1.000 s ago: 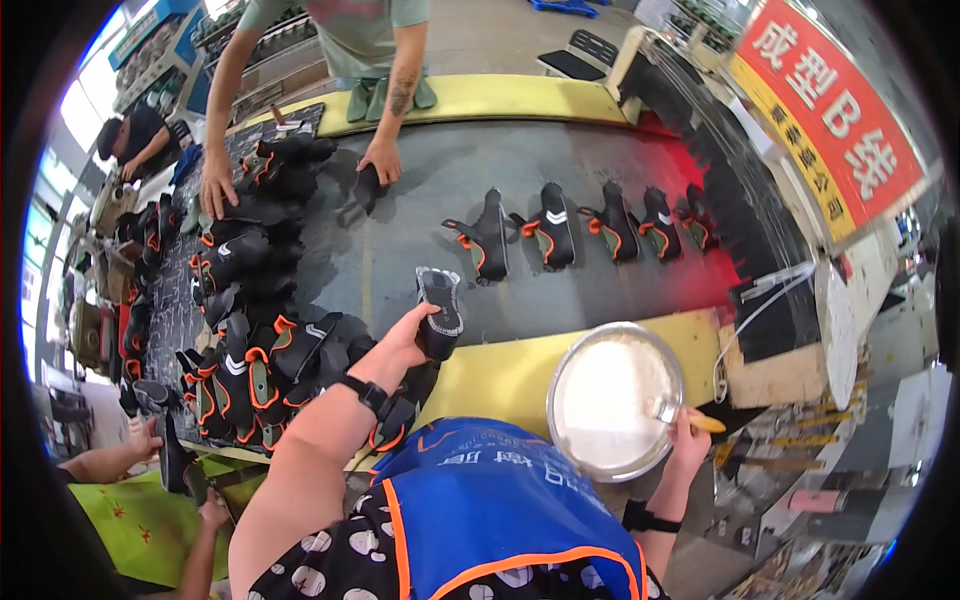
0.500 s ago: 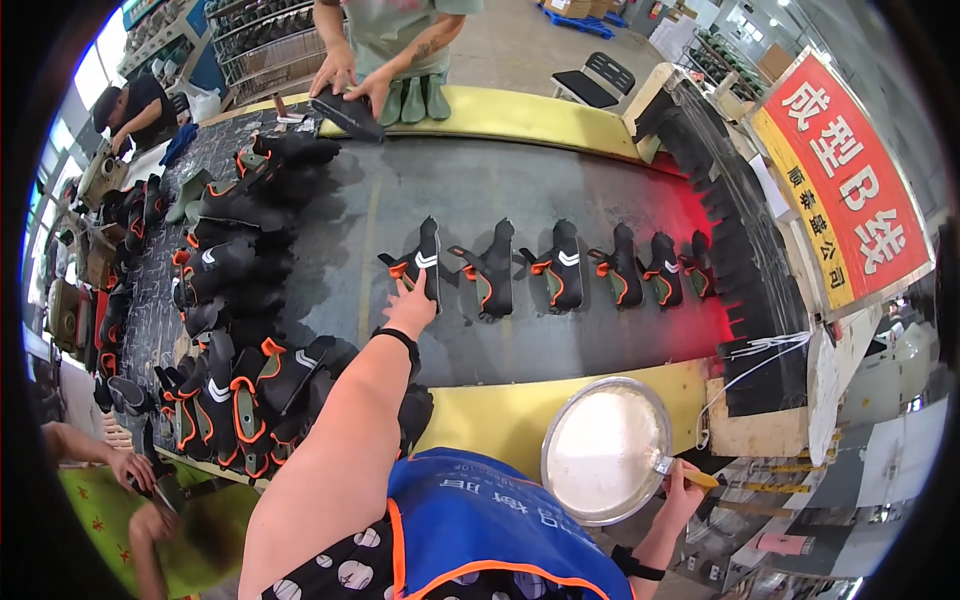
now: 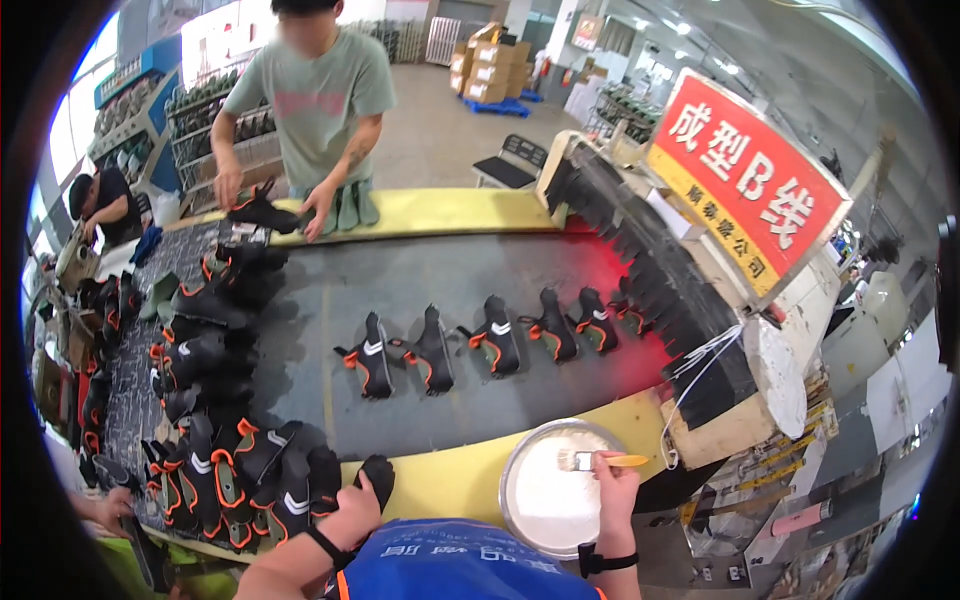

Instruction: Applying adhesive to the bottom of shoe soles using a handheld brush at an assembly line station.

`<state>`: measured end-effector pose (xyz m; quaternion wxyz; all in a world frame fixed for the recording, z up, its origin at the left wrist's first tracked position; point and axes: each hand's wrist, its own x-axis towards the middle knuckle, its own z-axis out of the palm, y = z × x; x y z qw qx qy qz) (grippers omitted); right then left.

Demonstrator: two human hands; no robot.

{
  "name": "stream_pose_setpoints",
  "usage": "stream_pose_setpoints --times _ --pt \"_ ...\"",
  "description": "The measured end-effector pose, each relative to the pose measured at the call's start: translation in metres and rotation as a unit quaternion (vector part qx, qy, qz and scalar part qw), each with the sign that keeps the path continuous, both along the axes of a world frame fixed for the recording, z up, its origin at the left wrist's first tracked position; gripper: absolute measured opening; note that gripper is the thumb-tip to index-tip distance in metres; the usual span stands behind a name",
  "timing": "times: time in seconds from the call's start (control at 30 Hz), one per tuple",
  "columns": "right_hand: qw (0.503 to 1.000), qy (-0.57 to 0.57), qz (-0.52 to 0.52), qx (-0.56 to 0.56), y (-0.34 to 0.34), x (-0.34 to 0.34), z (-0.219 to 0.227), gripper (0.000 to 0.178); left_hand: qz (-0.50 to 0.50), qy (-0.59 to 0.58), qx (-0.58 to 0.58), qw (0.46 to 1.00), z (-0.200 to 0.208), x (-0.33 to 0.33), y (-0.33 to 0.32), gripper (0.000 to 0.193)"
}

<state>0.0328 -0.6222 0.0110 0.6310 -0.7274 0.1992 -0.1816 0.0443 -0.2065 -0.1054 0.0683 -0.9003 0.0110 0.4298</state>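
Note:
At the near edge of the work surface, my left hand (image 3: pixel 356 514) is closed on a black shoe (image 3: pixel 379 478), beside a heap of black shoes with orange trim (image 3: pixel 235 480). My right hand (image 3: pixel 616 488) grips a flat brush (image 3: pixel 628 461) by its yellow handle. Its bristles are over a round metal bowl (image 3: pixel 505 492) of white liquid (image 3: pixel 545 505); whether they touch the liquid I cannot tell. Several black shoes with orange edging lie in a row on the grey conveyor belt, the leftmost shoe (image 3: pixel 374 362) apart from both hands.
Across the belt, a person in a pale green shirt (image 3: pixel 325 100) handles a black shoe (image 3: pixel 262 212). Yellow boards (image 3: pixel 460 210) line the belt. At right, black strips (image 3: pixel 640 260) hang over its red-lit end below a red and yellow sign (image 3: pixel 745 180). Another person's hand (image 3: pixel 115 508) is at lower left.
My left hand has left the leftmost shoe on the belt and come back to a shoe by the heap. My right hand has brought the brush from the bowl's rim in over the liquid.

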Motion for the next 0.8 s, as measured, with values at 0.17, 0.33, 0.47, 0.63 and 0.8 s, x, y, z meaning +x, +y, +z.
stream_pose_setpoints --times 0.17,0.33,0.47,0.63,0.8 --pt "0.999 -0.046 0.009 0.021 0.001 -0.016 0.001 0.015 0.029 -0.1 0.002 0.995 -0.015 -0.01 -0.014 0.097" --pt "0.999 -0.026 -0.011 0.042 -0.005 -0.03 -0.01 0.013 -0.049 -0.148 -0.074 0.985 -0.05 -0.004 -0.037 0.096" --pt "0.998 -0.035 -0.021 0.049 -0.011 -0.037 -0.017 0.014 -0.096 -0.061 -0.171 0.979 0.018 0.017 -0.056 0.11" --pt "0.997 -0.05 -0.039 0.041 -0.017 -0.049 -0.012 0.014 -0.022 -0.085 -0.363 0.928 -0.026 0.043 -0.008 0.098" --pt "0.997 -0.037 -0.053 0.043 -0.017 -0.062 -0.018 0.012 0.105 -0.234 -0.268 0.929 -0.011 0.018 0.008 0.092"
